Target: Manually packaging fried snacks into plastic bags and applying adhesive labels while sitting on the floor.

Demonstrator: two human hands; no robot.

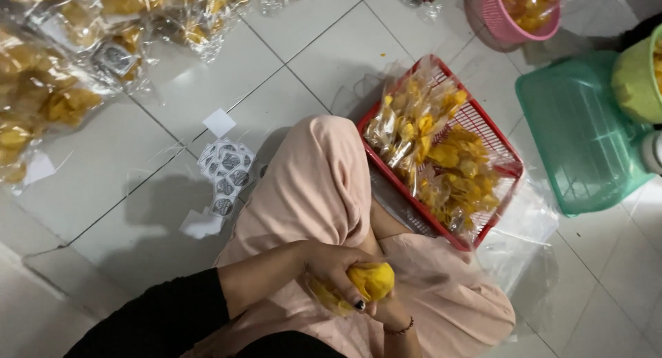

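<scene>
I sit on a tiled floor with pink trousers (310,186) over my bent knee. My left hand (334,265), on a black-sleeved arm, is closed over the top of a small clear bag of yellow chips (374,281) in my lap. My right hand (387,315), with a bead bracelet at the wrist, holds the same bag from below and is mostly hidden by it. Just right of my knee stands a red wire-mesh basket (512,166) with several clear bags of yellow chips (441,158) in it.
A pile of sealed chip bags (62,68) lies at the upper left. Small black-and-white printed labels (226,168) are scattered left of my knee. A green plastic basket (579,137), a pink basket (514,17), a yellow-green bowl (638,82) and loose clear plastic (520,227) lie to the right.
</scene>
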